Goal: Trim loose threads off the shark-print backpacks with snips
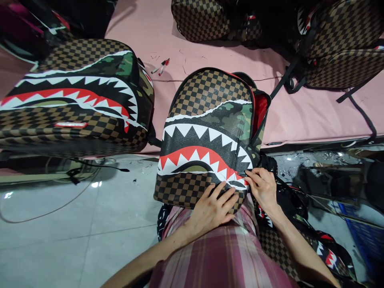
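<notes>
A brown-and-black checkered backpack (192,192) with a shark-mouth print leans across my lap and the edge of the pink table. My left hand (214,204) rests flat on its lower front, fingers spread. At the bag's lower right edge, my right hand (264,188) is closed, with thumb and forefinger pinched at a small dark piece that I cannot make out. Narrow dark lines run up the front panel close to these fingers. The backpack's right side gapes, showing red lining (261,110).
Another shark-print backpack (99,116) lies on the pink table (162,32) to the left. Checkered bags (345,44) with trailing straps sit at the back right. Two pens (162,67) lie behind my backpack. More bags (276,244) are piled low at right, beside a blue crate (363,236).
</notes>
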Action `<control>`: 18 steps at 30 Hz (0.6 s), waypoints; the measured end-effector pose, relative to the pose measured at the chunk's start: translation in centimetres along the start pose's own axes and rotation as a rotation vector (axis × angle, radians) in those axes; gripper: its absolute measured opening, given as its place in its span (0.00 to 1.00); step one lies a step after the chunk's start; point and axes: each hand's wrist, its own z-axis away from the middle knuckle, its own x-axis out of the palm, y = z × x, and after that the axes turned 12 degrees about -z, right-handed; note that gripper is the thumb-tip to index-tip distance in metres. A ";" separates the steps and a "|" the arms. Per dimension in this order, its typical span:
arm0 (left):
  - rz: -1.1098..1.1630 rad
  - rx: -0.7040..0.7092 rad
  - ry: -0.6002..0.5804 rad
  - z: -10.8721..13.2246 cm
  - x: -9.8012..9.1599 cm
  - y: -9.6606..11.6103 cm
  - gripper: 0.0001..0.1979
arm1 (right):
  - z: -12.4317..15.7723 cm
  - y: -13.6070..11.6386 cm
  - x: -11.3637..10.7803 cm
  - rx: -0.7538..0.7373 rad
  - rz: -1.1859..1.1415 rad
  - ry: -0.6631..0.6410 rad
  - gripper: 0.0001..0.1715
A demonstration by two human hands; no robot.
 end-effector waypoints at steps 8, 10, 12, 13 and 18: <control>0.015 -0.003 0.008 0.1 0.2 0.1 0.21 | -0.2 -0.1 0.1 0.002 -0.001 0.001 0.10; 0.024 -0.004 0.012 0.1 0.1 0.1 0.21 | -0.1 -0.1 0.0 0.017 0.002 0.001 0.11; 0.026 -0.007 0.013 0.0 0.0 0.1 0.21 | -0.1 -0.2 0.0 0.005 0.023 -0.013 0.11; 0.025 -0.008 0.012 0.0 0.0 0.1 0.21 | -0.1 -0.3 0.0 -0.004 0.030 -0.016 0.11; 0.020 -0.015 0.008 0.0 0.2 0.2 0.22 | -0.4 -0.6 0.2 -0.043 0.045 -0.012 0.10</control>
